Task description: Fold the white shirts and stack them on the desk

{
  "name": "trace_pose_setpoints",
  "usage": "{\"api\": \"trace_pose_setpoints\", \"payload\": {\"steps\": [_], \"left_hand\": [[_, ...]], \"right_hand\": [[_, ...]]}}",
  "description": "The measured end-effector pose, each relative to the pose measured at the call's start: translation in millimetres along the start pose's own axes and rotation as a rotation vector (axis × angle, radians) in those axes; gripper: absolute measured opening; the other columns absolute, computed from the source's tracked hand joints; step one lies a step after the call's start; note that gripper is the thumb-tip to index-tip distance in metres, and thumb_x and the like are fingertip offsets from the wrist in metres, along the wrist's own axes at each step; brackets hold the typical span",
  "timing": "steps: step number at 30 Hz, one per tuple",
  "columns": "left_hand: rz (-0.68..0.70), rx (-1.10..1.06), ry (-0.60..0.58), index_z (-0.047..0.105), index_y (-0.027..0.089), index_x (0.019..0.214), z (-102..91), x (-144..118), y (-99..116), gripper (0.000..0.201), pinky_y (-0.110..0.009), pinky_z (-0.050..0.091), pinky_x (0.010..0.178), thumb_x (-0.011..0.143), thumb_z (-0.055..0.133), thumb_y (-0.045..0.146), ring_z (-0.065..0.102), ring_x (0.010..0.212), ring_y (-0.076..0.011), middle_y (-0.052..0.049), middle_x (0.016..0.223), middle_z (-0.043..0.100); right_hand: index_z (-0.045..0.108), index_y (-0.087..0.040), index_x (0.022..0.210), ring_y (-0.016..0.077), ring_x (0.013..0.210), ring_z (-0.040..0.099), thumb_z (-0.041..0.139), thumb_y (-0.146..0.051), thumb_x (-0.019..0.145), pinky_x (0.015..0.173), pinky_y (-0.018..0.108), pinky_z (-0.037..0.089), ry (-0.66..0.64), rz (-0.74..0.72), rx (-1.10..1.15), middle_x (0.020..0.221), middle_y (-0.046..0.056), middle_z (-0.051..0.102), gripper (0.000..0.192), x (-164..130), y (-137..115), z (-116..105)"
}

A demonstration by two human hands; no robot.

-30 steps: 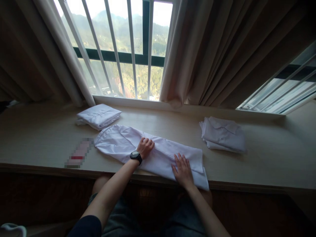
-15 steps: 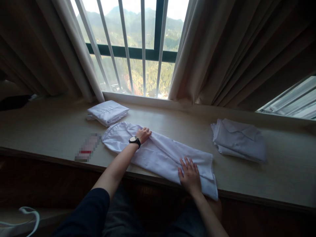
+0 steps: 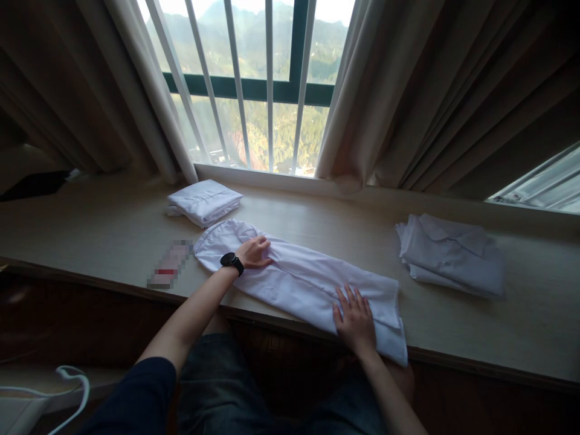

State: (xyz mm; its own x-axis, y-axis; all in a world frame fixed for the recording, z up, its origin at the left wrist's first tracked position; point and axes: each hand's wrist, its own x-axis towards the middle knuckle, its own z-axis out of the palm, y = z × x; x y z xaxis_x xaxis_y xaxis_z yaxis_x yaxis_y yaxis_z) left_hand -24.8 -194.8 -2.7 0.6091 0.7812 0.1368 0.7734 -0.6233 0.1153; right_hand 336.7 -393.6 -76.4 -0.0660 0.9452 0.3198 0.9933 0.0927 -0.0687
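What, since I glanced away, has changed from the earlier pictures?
The left hand has moved left along the white garment, toward its rounded end. The right hand stays spread near the other end; the left folded bundle and right folded bundle lie as before.

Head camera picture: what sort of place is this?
Probably a room in a home: long curtains hang beside a barred window, and white cloth lies on the pale surface below.
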Motion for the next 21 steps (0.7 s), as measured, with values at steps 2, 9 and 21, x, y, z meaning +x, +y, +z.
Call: {"api": "trace_pose_setpoints", "payload": {"steps": [2,9,21], "left_hand": [[0.018,-0.004,-0.005,0.059,0.014,0.130,2.7,-1,-4,0.052,-0.040,0.047,0.102,0.085,0.061,0.040,0.057,0.117,-0.0278,-0.017,0.129,0.059],[-0.187,0.120,0.059,0.071,0.020,0.108,5.0,26,-20,0.026,-0.045,0.048,0.091,0.090,0.052,0.021,0.060,0.107,-0.0284,-0.015,0.112,0.068],[-0.264,0.056,0.250,0.063,0.019,0.130,16.5,-16,-56,0.038,-0.041,0.043,0.112,0.100,0.039,0.022,0.050,0.136,-0.0245,-0.014,0.140,0.058]], "right_hand": [[0.052,-0.023,0.145,0.0316,0.145,0.034,0.043,-0.036,0.098,0.118,0.054,0.023,0.006,-0.003,-0.005,0.155,0.009,0.044,0.049,0,0,1],[0.051,-0.023,0.146,0.0321,0.146,0.033,0.043,-0.036,0.098,0.118,0.055,0.024,-0.003,-0.004,-0.014,0.157,0.009,0.041,0.050,0,0,3],[0.049,-0.027,0.149,0.0314,0.146,0.034,0.043,-0.036,0.098,0.118,0.054,0.026,-0.023,0.002,-0.016,0.158,0.007,0.040,0.052,2,1,3]]}}
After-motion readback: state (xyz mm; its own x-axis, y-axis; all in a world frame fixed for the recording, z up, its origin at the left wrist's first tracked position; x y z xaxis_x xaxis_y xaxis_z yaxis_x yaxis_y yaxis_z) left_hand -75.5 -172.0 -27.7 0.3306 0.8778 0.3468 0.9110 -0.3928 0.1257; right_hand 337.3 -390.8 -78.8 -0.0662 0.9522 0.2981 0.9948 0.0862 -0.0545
